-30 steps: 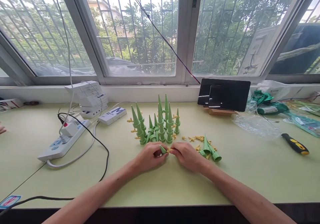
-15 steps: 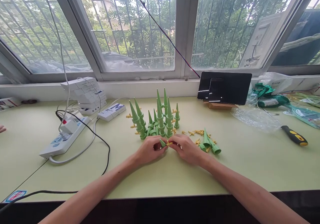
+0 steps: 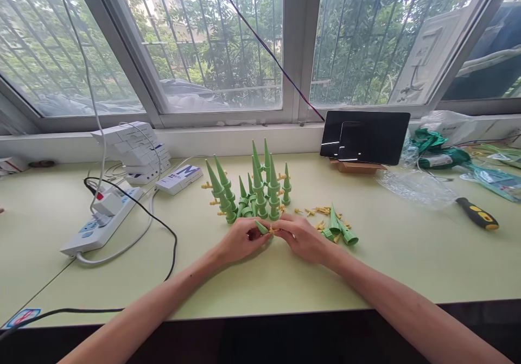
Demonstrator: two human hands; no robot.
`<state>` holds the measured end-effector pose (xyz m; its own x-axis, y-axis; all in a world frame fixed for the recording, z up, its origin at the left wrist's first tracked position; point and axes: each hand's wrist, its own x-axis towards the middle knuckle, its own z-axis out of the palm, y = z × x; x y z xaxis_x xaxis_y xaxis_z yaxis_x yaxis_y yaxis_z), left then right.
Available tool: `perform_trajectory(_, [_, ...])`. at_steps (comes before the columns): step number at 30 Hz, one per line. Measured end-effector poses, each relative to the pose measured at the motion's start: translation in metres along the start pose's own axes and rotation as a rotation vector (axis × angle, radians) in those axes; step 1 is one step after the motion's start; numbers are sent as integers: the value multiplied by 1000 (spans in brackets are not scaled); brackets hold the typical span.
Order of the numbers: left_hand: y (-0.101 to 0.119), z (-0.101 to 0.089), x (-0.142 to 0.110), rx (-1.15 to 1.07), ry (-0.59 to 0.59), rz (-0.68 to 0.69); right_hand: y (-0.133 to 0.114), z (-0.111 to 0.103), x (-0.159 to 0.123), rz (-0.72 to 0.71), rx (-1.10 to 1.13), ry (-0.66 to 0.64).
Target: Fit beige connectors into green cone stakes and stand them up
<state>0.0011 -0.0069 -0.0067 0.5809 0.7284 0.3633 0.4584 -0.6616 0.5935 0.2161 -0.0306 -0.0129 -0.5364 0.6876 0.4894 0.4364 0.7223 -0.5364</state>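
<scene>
My left hand (image 3: 241, 241) is closed around a green plastic watering spike (image 3: 261, 227), its pointed tip slanting up and to the left. At the spike's wide end sits a small yellow valve (image 3: 272, 230), pinched in the fingertips of my right hand (image 3: 300, 238). Both hands meet just in front of several stacked green spikes (image 3: 258, 187) with yellow valves on their sides. To the right of my right hand lie loose green spikes (image 3: 349, 235) and scattered yellow valves (image 3: 323, 210). My fingers partly hide the held parts.
On the left are a white power strip (image 3: 103, 228), a black cable (image 3: 173, 239), white boxes (image 3: 142, 155) and a flat box (image 3: 179, 179). To the right stand a black tablet (image 3: 372, 136), plastic wrap (image 3: 419, 190) and a screwdriver (image 3: 477, 214). Another person's fingertip shows at the left edge.
The held spike points more to the left and shows more of its length between my fingers. The other person's fingers have mostly left the view.
</scene>
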Motion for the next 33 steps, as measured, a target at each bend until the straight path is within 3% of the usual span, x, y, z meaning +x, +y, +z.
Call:
perform_trajectory(17, [2, -1, 1, -7, -43, 77, -1, 2, 3, 114, 94, -31])
perform_trajectory(33, [5, -1, 1, -10, -41, 91, -2, -1, 2, 114, 92, -69])
